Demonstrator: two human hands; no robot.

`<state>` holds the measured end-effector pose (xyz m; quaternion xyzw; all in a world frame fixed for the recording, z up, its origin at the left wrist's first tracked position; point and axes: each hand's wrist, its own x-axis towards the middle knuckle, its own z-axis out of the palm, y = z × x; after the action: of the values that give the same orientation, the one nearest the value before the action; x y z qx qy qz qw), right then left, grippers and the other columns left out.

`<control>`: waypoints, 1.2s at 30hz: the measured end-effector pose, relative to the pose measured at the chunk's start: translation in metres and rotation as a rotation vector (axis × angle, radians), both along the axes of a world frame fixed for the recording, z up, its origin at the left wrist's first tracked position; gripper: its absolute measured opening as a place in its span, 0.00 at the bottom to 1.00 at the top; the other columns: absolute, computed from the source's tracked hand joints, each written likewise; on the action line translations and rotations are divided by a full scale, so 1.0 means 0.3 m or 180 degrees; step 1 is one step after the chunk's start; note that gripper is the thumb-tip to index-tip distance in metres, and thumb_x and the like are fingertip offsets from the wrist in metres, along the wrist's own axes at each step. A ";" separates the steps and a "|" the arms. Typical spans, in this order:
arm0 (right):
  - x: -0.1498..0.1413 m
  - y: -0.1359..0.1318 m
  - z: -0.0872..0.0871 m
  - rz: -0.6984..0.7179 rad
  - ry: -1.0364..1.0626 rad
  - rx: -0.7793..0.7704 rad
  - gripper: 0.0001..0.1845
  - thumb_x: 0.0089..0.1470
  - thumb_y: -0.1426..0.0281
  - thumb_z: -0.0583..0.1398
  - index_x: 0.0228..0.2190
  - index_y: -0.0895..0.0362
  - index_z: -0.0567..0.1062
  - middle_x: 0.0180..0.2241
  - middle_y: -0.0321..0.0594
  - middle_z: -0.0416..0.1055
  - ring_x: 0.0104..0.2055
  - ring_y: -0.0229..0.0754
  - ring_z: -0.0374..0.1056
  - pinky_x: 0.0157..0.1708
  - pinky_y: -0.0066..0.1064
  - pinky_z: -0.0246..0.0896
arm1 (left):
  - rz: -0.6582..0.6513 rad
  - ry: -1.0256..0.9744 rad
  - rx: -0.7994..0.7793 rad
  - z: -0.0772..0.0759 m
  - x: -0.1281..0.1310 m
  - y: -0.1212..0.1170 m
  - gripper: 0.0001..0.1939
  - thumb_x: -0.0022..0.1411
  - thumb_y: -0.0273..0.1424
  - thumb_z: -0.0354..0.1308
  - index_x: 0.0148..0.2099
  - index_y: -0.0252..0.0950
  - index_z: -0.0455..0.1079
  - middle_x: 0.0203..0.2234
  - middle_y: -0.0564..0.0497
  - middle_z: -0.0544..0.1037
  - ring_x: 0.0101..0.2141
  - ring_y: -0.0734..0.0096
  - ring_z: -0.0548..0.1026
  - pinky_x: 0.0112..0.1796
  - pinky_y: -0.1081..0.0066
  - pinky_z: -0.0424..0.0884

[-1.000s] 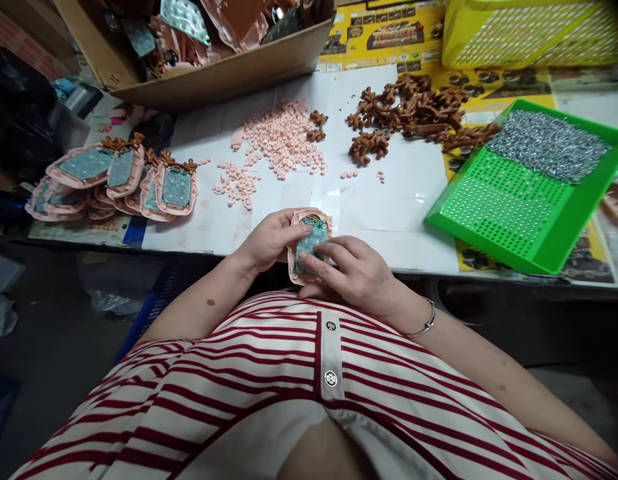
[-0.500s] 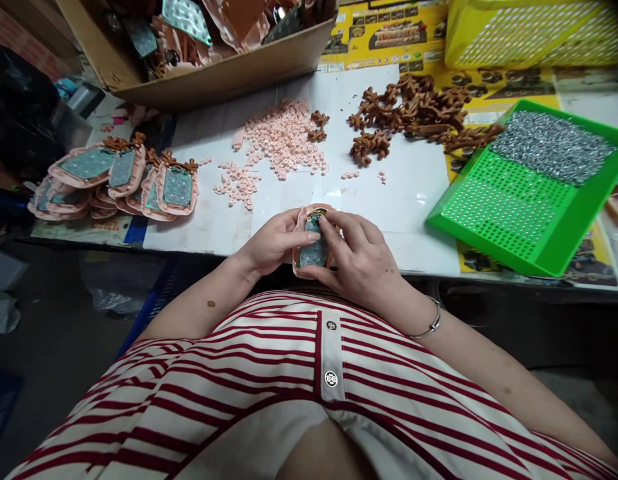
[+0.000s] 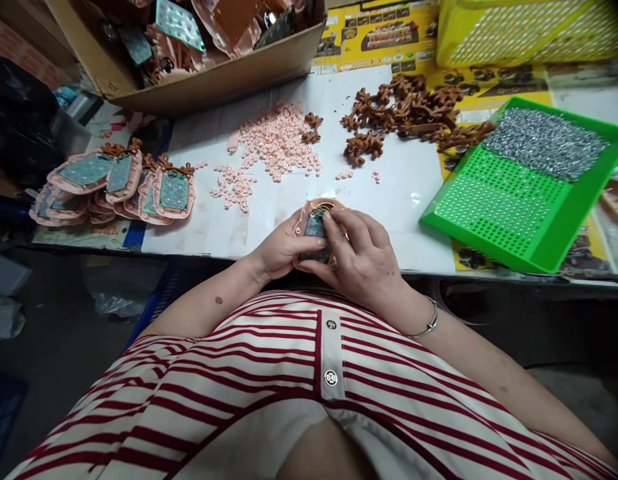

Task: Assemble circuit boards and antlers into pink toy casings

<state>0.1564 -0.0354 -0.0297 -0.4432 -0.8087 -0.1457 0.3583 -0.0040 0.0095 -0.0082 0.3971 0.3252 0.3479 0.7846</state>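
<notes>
Between my hands, at the table's front edge, is a pink plastic casing (image 3: 299,230) with a green circuit board (image 3: 315,227) and thin wires inside. My left hand (image 3: 283,248) grips its left side, thumb lying across the board. My right hand (image 3: 361,252) is closed on the right side, its index fingertip pressed near the wires at the top and its thumb at the lower edge. My right fingers cover much of the casing's right half. Beyond it lie a heap of small pink plastic pieces (image 3: 279,143) and a pile of brown plastic parts (image 3: 413,110).
A green perforated tray (image 3: 509,213) with many small metal screws (image 3: 546,142) is at the right. Similar pink casings (image 3: 173,193) are stacked at the left. A cardboard box (image 3: 213,83) of parts and a yellow basket (image 3: 529,33) stand at the back.
My right hand has shifted from the middle of the board up to the wires at the casing's top. My left thumb has slid lower across the board. The casing has moved slightly right.
</notes>
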 end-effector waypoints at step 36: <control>0.087 0.080 -0.034 0.0266 0.0529 -0.1384 0.25 0.65 0.55 0.55 0.57 0.53 0.71 0.53 0.52 0.70 0.52 0.54 0.65 0.50 0.50 0.63 | -0.0053 0.0050 -0.0716 -0.020 0.014 0.059 0.24 0.45 0.21 0.68 0.47 0.31 0.70 0.31 0.51 0.80 0.32 0.69 0.78 0.38 0.70 0.72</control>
<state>0.1824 -0.0112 -0.0400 -0.4865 -0.8064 0.0838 0.3256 0.0002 0.0272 -0.0143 0.3119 0.3650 0.2995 0.8245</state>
